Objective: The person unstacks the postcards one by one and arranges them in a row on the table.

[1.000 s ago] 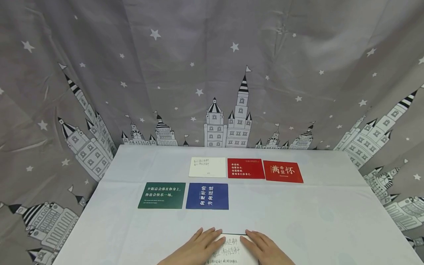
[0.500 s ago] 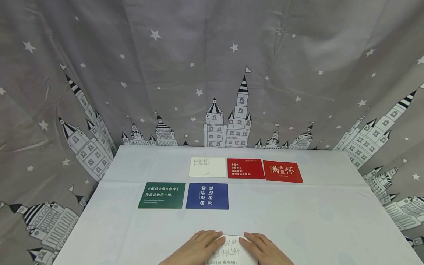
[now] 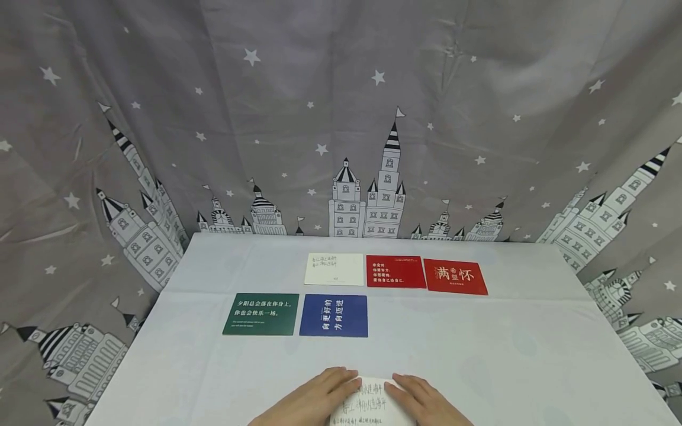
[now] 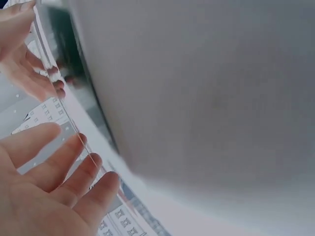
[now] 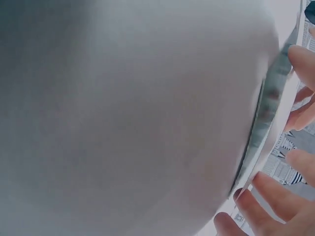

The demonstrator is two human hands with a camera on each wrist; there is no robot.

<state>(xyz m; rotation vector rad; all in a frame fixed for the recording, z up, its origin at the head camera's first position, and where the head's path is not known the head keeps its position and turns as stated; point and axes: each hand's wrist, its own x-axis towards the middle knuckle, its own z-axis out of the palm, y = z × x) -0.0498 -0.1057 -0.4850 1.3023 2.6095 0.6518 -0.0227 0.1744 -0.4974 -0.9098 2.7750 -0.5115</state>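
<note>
Head view: we find the white handwritten card [image 3: 367, 402] at the near edge of the desk [image 3: 479, 355], its lower part cut off by the frame and its two sides covered by the hands. The left hand [image 3: 311, 399] and the right hand [image 3: 423, 399] both lie flat on it, fingers straight and held close together, pressing rather than pinching. Both wrist views are largely filled by a blurred grey surface; only fingertips show there, and we cannot tell the card's edge with certainty. Against the earlier frames, the hands have drawn slightly toward the person and the card with them. The card is white with rows of dark handwriting. Farther back lie a green card [image 3: 260, 314], a blue card [image 3: 333, 315], a small white card [image 3: 334, 269] and two red cards [image 3: 395, 271] [image 3: 455, 276].
</note>
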